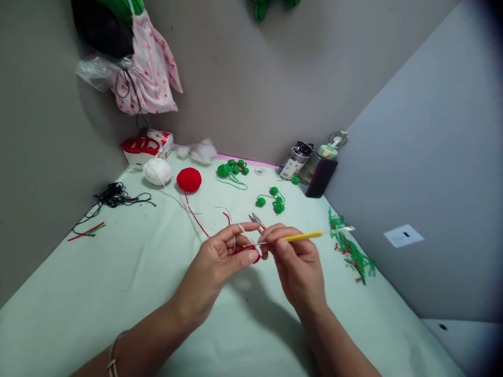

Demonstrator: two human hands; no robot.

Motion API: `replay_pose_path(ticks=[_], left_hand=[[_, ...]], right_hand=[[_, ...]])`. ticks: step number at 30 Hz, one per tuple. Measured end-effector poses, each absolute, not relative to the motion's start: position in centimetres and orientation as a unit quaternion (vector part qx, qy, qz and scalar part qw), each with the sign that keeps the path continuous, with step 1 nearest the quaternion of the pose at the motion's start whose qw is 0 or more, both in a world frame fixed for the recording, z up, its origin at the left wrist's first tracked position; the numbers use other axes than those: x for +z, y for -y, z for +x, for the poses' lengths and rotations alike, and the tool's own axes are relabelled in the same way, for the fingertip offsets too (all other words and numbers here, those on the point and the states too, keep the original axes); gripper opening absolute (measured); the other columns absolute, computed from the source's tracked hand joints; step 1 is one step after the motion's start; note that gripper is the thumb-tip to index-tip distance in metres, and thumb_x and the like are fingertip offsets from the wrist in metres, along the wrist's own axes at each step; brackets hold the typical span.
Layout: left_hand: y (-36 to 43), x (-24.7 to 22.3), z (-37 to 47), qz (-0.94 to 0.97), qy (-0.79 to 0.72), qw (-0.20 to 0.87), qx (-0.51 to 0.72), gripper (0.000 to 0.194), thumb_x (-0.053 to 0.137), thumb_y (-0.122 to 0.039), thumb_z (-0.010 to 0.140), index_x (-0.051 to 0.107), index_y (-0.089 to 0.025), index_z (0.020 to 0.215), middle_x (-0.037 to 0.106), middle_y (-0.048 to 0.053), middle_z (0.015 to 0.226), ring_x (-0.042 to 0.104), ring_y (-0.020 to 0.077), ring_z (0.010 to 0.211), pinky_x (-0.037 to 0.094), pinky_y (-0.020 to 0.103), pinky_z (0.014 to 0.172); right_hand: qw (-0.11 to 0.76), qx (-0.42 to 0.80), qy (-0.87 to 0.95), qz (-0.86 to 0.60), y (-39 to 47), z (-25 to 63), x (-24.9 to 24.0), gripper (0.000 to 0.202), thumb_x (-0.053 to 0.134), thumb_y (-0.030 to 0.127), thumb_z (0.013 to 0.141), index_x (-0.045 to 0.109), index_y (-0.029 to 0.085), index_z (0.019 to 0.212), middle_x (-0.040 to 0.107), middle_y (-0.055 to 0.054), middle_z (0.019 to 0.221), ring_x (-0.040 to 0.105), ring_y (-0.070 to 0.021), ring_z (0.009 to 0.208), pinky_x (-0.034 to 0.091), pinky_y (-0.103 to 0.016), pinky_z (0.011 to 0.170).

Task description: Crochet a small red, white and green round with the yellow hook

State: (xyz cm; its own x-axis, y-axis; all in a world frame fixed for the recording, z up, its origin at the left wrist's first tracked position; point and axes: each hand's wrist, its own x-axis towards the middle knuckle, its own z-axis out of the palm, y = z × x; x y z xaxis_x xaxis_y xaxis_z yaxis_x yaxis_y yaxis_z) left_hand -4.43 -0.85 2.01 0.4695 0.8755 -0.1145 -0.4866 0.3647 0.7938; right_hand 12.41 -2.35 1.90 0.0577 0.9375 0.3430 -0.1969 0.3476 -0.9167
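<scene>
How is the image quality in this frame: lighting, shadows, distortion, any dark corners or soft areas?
Head view: even, soft light with no glare; the left hand and right hand cast a faint shadow on the pale green table; wide-angle bending shows at the walls, dark vignetting in the right corners; the red crochet piece and yellow crochet hook are slightly soft.

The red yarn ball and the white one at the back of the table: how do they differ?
The red yarn ball is flatter and sits nearer the middle; the white yarn ball is rounder and lies further left, by the red and white box. A red strand runs from the red ball toward the left hand; the white ball's strand is thin and fainter. Both rest on the pale green table.
</scene>
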Motion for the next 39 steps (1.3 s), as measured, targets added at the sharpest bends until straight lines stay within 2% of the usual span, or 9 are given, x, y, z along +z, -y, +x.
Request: replay_pose_path(ticks=[4,9,12,15,18,24,30,35,39], left_hand=[[1.1,1.7,-4.1,0.379,-0.285,0.756,0.452,0.039,0.087,-0.024,0.085,0.078,-0.03,0.122,0.073,-0.001,0.091,0.066,0.0164,0.098,0.048,0.03,0.094],[0.9,2.2,-4.2,0.362,-0.296,0.754,0.461,0.038,0.089,-0.022,0.082,0.08,-0.029,0.118,0.072,-0.003,0.087,0.067,0.0132,0.092,0.05,0.027,0.092],[0.8,2.5,-4.4,0.361,-0.301,0.757,0.455,0.037,0.089,-0.022,0.081,0.081,-0.027,0.117,0.071,-0.004,0.084,0.065,0.0093,0.079,0.051,0.022,0.078],[0.8,2.6,-4.5,0.361,-0.302,0.767,0.436,0.039,0.088,-0.024,0.083,0.079,-0.026,0.12,0.072,-0.005,0.082,0.057,0.0051,0.058,0.048,0.021,0.06],[0.8,2.8,-4.6,0.35,-0.296,0.778,0.429,0.039,0.088,-0.026,0.084,0.078,-0.023,0.121,0.07,-0.005,0.074,0.06,0.0062,0.056,0.05,0.022,0.062],[0.9,2.8,-4.6,0.335,-0.296,0.777,0.442,0.038,0.088,-0.027,0.084,0.079,-0.023,0.12,0.074,-0.001,0.082,0.071,0.0118,0.072,0.056,0.025,0.073],[0.9,2.2,-4.6,0.368,-0.305,0.749,0.459,0.037,0.087,-0.029,0.086,0.078,-0.027,0.122,0.073,-0.003,0.084,0.071,0.0127,0.08,0.055,0.028,0.084],[1.0,2.2,-4.4,0.377,-0.318,0.722,0.484,0.036,0.088,-0.027,0.085,0.079,-0.027,0.119,0.07,-0.004,0.082,0.067,0.0118,0.078,0.053,0.027,0.083],[1.2,2.0,-4.3,0.367,-0.314,0.727,0.488,0.04,0.089,-0.026,0.083,0.078,-0.028,0.122,0.069,-0.004,0.083,0.063,0.011,0.076,0.051,0.025,0.077]], right_hand=[[0.63,0.327,0.591,-0.383,2.8,12.1,1.5,0.012,0.073,0.028,0.099,0.085,0.03,0.099,0.08,-0.004,0.094,0.07,-0.0203,0.095,0.054,-0.035,0.086],[0.645,0.458,0.493,-0.362,2.4,12.2,1.9,0.011,0.075,0.034,0.097,0.083,0.028,0.094,0.08,-0.003,0.091,0.067,-0.0143,0.073,0.055,-0.028,0.072],[0.64,0.524,0.443,-0.345,2.1,12.2,2.4,0.013,0.077,0.037,0.095,0.08,0.025,0.09,0.078,-0.002,0.083,0.065,-0.0124,0.067,0.055,-0.025,0.067],[0.635,0.54,0.428,-0.349,2.1,12.3,2.8,0.017,0.077,0.039,0.095,0.076,0.023,0.088,0.076,-0.002,0.079,0.064,-0.0116,0.064,0.054,-0.024,0.065],[0.636,0.516,0.452,-0.353,2.1,12.6,2.8,0.02,0.075,0.039,0.096,0.074,0.022,0.087,0.076,-0.002,0.078,0.065,-0.0125,0.062,0.056,-0.026,0.064],[0.633,0.415,0.548,-0.355,2.4,13.2,2.3,0.017,0.063,0.034,0.105,0.072,0.023,0.096,0.08,-0.004,0.091,0.072,-0.0158,0.07,0.061,-0.031,0.069],[0.62,0.246,0.658,-0.349,3.0,13.1,2.0,0.018,0.056,0.021,0.107,0.074,0.025,0.107,0.079,-0.005,0.096,0.073,-0.0182,0.08,0.06,-0.036,0.074],[0.578,0.109,0.734,-0.339,3.3,12.9,1.8,0.025,0.052,0.015,0.106,0.072,0.026,0.116,0.081,-0.008,0.099,0.077,-0.0226,0.089,0.063,-0.039,0.074],[0.494,-0.033,0.788,-0.366,3.8,12.9,1.6,0.032,0.058,0.008,0.101,0.072,0.027,0.123,0.081,-0.008,0.105,0.079,-0.0216,0.089,0.065,-0.035,0.073]])
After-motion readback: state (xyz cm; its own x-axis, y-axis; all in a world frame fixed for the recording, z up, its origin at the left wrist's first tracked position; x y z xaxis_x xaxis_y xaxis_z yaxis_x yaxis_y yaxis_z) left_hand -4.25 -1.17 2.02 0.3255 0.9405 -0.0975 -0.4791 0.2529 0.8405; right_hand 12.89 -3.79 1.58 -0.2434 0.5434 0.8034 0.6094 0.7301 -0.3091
